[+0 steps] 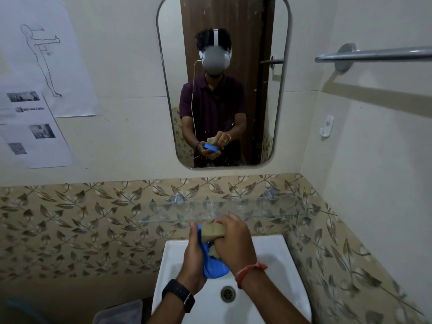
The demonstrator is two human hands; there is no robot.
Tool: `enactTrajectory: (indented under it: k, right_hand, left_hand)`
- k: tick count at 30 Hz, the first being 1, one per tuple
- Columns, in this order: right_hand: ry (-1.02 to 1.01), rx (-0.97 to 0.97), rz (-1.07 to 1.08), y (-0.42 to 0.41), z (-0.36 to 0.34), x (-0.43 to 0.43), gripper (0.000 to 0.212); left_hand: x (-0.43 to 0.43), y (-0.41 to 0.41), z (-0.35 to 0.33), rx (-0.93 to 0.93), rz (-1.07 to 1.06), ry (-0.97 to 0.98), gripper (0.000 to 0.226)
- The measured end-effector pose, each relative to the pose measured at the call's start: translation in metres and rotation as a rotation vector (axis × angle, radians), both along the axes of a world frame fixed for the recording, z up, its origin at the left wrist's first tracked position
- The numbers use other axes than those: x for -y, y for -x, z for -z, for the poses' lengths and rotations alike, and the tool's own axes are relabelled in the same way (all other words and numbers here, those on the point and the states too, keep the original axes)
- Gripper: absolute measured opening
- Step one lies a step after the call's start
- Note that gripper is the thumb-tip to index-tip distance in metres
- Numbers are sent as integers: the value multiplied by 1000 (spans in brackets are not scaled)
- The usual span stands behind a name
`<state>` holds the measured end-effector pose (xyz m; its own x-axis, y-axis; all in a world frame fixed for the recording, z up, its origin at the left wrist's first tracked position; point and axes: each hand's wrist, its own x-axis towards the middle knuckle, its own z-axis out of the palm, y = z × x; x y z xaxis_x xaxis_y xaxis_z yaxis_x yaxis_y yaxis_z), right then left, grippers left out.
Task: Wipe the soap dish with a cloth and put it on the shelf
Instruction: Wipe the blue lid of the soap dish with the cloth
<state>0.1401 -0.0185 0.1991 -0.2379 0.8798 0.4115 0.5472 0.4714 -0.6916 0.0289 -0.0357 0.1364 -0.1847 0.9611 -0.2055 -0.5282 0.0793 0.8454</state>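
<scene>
A blue soap dish (214, 267) is held tilted on edge over the white sink (275, 258), gripped from the left by my left hand (192, 260). My right hand (233, 242) presses a folded tan cloth (214, 231) against the upper part of the dish; a corner of the cloth pokes out below the fingers. A clear glass shelf (257, 208) is fixed to the tiled wall just above and behind both hands. Most of the dish is hidden between my hands.
A mirror (224, 83) hangs above the shelf and reflects the person with the dish. A metal towel rail (374, 53) and a white hook (327, 126) are on the right wall. Paper sheets (39, 94) are taped on the left wall. The sink drain (227, 293) lies below.
</scene>
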Motion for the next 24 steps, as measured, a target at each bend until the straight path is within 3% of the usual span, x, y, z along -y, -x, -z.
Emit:
enactTrajectory:
  k: [3, 6, 10, 12, 14, 16, 18, 21, 24]
  right_hand:
    - [92, 5, -151, 6, 5, 11, 33]
    - [180, 174, -373, -6, 20, 22, 16]
    - [112, 334, -266, -15, 23, 8, 20]
    - [27, 265, -85, -12, 18, -3, 25]
    - [-22, 93, -36, -9, 11, -8, 33]
    - [41, -43, -151, -5, 6, -2, 40]
    - [125, -63, -340, -7, 8, 7, 31]
    - [175, 205, -562, -25, 13, 8, 23]
    - [14, 602, -633, -32, 21, 3, 26]
  left_hand:
    - [-1, 5, -3, 0, -16, 9, 75]
    - [0, 17, -3, -30, -5, 31, 82]
    - [2, 15, -3, -49, -16, 61, 83]
    - [2, 7, -3, -45, -2, 83, 82]
    - [1, -1, -3, -35, 16, 84, 78]
    - [-1, -3, -4, -28, 22, 67, 76]
    - [-2, 4, -5, -24, 31, 50, 80]
    - [-3, 12, -6, -1, 49, 38, 81]
    - [-3, 7, -5, -72, 36, 52, 74]
